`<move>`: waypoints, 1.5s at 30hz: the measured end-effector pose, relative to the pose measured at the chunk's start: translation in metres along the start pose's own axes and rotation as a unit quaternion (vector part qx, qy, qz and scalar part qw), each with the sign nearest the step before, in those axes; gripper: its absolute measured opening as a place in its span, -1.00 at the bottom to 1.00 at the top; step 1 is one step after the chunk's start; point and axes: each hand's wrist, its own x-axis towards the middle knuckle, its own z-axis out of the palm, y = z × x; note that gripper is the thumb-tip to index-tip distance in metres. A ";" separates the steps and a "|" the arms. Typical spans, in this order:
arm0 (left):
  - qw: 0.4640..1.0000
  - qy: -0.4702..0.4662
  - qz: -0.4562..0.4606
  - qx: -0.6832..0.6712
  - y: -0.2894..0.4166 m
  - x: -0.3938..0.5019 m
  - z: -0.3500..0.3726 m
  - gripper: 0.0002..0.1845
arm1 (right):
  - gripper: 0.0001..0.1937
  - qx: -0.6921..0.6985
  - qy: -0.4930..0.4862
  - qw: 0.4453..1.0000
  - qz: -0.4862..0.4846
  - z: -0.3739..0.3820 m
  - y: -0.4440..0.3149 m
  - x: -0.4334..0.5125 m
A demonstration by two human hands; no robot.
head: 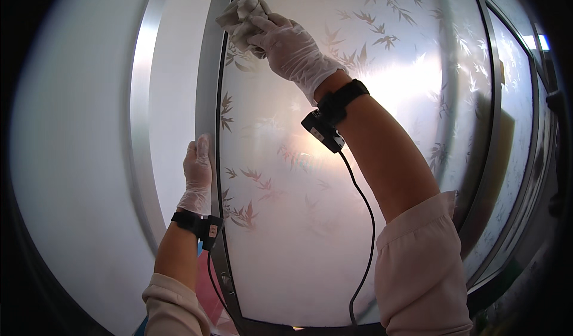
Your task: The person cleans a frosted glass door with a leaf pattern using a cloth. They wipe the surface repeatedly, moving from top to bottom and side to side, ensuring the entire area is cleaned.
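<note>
My right hand (286, 45), in a thin translucent glove, grips a crumpled grey cloth (245, 15) against the upper left of a frosted glass panel (286, 255) patterned with bamboo leaves. My left hand (198, 163), gloved the same way, is lower down at the metal frame edge (209, 80) of this panel, thumb upward. Its fingers are partly hidden, and it seems to hold the frame's edge. Each wrist bears a black strap with a small device and a cable.
Left of the frame are a pale smooth panel (76, 134) and a shiny metal upright (142, 89). More framed frosted panes (515, 98) stretch off at the right. A small lock or latch (227, 283) sits low on the frame, near a red surface (210, 277).
</note>
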 end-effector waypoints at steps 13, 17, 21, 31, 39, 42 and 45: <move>1.000 -0.013 0.008 0.010 -0.005 -0.003 0.006 -0.37 | -0.62 -0.359 -0.052 0.895 0.258 -0.145 0.183 -0.124; 0.999 -0.015 0.002 0.041 -0.004 -0.004 0.006 -0.38 | -0.56 -0.371 -0.073 0.855 0.354 -0.160 0.214 -0.173; 0.999 -0.003 0.016 0.041 -0.004 -0.004 0.008 -0.39 | -0.55 -0.373 -0.042 0.881 0.289 -0.148 0.248 -0.184; 0.999 -0.016 0.031 0.021 -0.001 0.008 0.011 -0.35 | -0.50 -0.313 -0.030 0.885 0.344 -0.155 0.240 -0.178; 0.998 -0.002 0.050 0.029 -0.010 0.005 -0.003 -0.39 | -0.51 -0.260 0.010 0.891 0.372 -0.135 0.202 -0.156; 0.999 -0.017 0.025 0.012 -0.008 0.011 -0.003 -0.36 | -0.59 -0.225 0.043 0.903 0.363 -0.125 0.179 -0.150; 0.999 -0.023 0.011 0.029 -0.005 0.011 -0.010 -0.34 | -0.66 -0.219 0.044 0.930 0.292 -0.104 0.134 -0.148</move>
